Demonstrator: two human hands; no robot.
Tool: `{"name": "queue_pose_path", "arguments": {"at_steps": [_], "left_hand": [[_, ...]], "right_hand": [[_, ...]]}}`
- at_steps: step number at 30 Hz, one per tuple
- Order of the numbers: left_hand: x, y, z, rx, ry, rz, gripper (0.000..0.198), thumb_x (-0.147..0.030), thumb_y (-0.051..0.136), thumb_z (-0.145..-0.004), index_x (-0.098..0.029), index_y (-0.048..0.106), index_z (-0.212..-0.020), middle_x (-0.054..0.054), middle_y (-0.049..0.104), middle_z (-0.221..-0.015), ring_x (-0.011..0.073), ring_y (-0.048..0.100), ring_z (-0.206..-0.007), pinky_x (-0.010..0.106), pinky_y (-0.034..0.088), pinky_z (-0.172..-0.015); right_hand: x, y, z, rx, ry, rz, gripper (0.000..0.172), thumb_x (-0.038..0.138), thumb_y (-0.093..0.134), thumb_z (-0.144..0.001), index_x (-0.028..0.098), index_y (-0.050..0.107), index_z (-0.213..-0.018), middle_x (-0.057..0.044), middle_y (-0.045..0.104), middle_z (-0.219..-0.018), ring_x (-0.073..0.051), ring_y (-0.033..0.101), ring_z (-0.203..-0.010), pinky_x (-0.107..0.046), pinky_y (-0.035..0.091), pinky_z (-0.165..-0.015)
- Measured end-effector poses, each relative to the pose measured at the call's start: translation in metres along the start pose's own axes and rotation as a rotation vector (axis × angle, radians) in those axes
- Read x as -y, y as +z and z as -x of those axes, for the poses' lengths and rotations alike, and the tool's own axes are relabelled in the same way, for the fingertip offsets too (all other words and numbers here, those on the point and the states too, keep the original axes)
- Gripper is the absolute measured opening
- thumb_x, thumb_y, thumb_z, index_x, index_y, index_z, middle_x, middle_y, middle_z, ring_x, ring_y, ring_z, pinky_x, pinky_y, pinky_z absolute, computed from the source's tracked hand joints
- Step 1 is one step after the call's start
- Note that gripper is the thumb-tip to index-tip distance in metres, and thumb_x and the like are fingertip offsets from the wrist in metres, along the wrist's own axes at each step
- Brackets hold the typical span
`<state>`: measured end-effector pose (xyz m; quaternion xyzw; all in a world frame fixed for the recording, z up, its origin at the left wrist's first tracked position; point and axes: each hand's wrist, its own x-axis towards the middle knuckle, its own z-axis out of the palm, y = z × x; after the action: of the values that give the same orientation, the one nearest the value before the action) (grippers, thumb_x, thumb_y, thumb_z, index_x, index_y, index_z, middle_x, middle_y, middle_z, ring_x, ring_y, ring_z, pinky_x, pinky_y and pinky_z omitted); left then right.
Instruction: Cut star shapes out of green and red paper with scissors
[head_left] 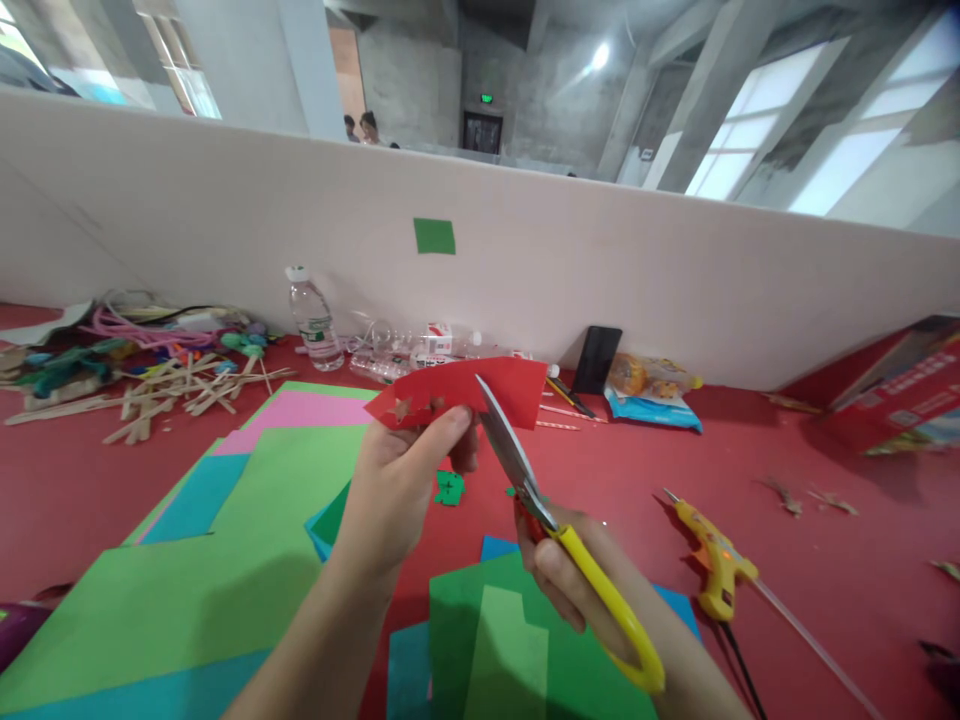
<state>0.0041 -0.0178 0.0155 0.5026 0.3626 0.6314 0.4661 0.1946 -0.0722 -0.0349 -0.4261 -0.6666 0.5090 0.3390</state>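
Note:
A red sheet point(517, 388) with star-shaped holes near its left end is raised above the table. My left hand point(409, 470) pinches its lower edge between thumb and fingers. Yellow-handled scissors point(607, 600) are in my right hand point(570, 570), whose fingers wrap round the handles. The blades point up and to the left, with the tip over the middle of the red sheet, just right of my left fingertips. Whether the blades have the sheet between them is hard to tell. Small green cut pieces point(449, 488) lie on the table behind my hands.
Green sheets point(292, 510) spread at left, with more coloured sheets point(570, 640) below my hands. Wooden sticks point(217, 390) lie back left. A bottle point(315, 325), a phone point(597, 360) and a snack packet point(652, 408) are by the white partition point(600, 270). A yellow glue gun point(716, 565) rests at right.

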Motion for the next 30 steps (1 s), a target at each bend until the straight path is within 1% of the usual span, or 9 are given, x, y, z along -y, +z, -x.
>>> {"name": "queue_pose_path", "arguments": {"at_steps": [2,4,8,11,15,20,25,30], "left_hand": [[0.001,-0.001,0.000,-0.010,-0.016,-0.012,0.023,-0.027,0.069,-0.089,-0.020,0.068,-0.067,-0.001,0.064,-0.061,0.0135,0.059,-0.059,0.025,0.049,-0.057],[0.001,-0.001,0.000,-0.018,-0.025,-0.030,0.024,-0.028,0.069,-0.088,-0.020,0.068,-0.066,0.000,0.064,-0.060,0.0136,0.059,-0.059,0.025,0.049,-0.057],[-0.002,-0.002,-0.002,-0.007,0.009,-0.054,0.025,-0.023,0.068,-0.087,-0.020,0.068,-0.063,-0.001,0.064,-0.058,0.0124,0.059,-0.057,0.024,0.049,-0.056],[-0.006,-0.003,-0.003,-0.007,0.024,-0.069,0.022,-0.020,0.069,-0.084,-0.020,0.068,-0.062,-0.002,0.063,-0.056,0.0114,0.057,-0.053,0.024,0.048,-0.054],[-0.010,-0.006,-0.005,-0.005,0.022,-0.105,0.022,-0.019,0.071,-0.081,-0.020,0.067,-0.059,-0.002,0.061,-0.055,0.0110,0.056,-0.052,0.024,0.048,-0.052],[-0.008,-0.011,-0.005,0.001,0.034,-0.115,0.017,-0.019,0.072,-0.081,-0.020,0.068,-0.064,-0.003,0.062,-0.056,0.0102,0.056,-0.053,0.023,0.047,-0.052],[-0.005,-0.012,-0.004,-0.006,0.030,-0.104,0.017,-0.021,0.073,-0.081,-0.020,0.067,-0.066,-0.003,0.060,-0.057,0.0096,0.054,-0.053,0.022,0.046,-0.050],[-0.003,-0.013,-0.006,0.004,0.045,-0.097,0.017,-0.020,0.072,-0.080,-0.020,0.065,-0.065,-0.004,0.058,-0.056,0.0093,0.053,-0.052,0.021,0.045,-0.048]], "right_hand": [[-0.001,-0.001,0.000,0.027,-0.007,-0.015,0.065,0.087,0.041,-0.093,0.024,0.041,-0.077,0.009,0.035,-0.052,-0.011,0.029,-0.047,-0.027,0.021,-0.048],[0.001,-0.001,0.000,0.028,-0.002,-0.018,0.066,0.088,0.042,-0.092,0.025,0.040,-0.075,0.009,0.034,-0.053,-0.011,0.029,-0.048,-0.027,0.020,-0.048],[0.010,0.000,0.002,-0.004,0.017,-0.018,0.066,0.089,0.043,-0.092,0.024,0.040,-0.075,0.009,0.034,-0.055,-0.011,0.029,-0.049,-0.029,0.019,-0.049],[0.012,0.000,0.002,0.017,0.038,-0.025,0.067,0.090,0.044,-0.090,0.025,0.038,-0.074,0.009,0.032,-0.057,-0.010,0.028,-0.049,-0.028,0.017,-0.048],[0.013,-0.002,0.002,0.051,0.066,-0.017,0.068,0.091,0.043,-0.089,0.025,0.036,-0.075,0.008,0.032,-0.060,-0.010,0.028,-0.050,-0.028,0.018,-0.048],[0.018,-0.001,0.003,0.030,0.037,0.002,0.067,0.087,0.044,-0.093,0.024,0.036,-0.073,0.007,0.033,-0.061,-0.010,0.028,-0.052,-0.028,0.017,-0.048],[0.015,-0.001,0.003,-0.007,0.050,0.036,0.068,0.089,0.044,-0.091,0.024,0.036,-0.073,0.006,0.033,-0.062,-0.011,0.029,-0.053,-0.027,0.020,-0.047],[0.014,-0.004,-0.001,0.043,0.053,0.067,0.073,0.096,0.039,-0.085,0.025,0.033,-0.072,0.006,0.029,-0.066,-0.012,0.029,-0.055,-0.026,0.021,-0.049]]}}
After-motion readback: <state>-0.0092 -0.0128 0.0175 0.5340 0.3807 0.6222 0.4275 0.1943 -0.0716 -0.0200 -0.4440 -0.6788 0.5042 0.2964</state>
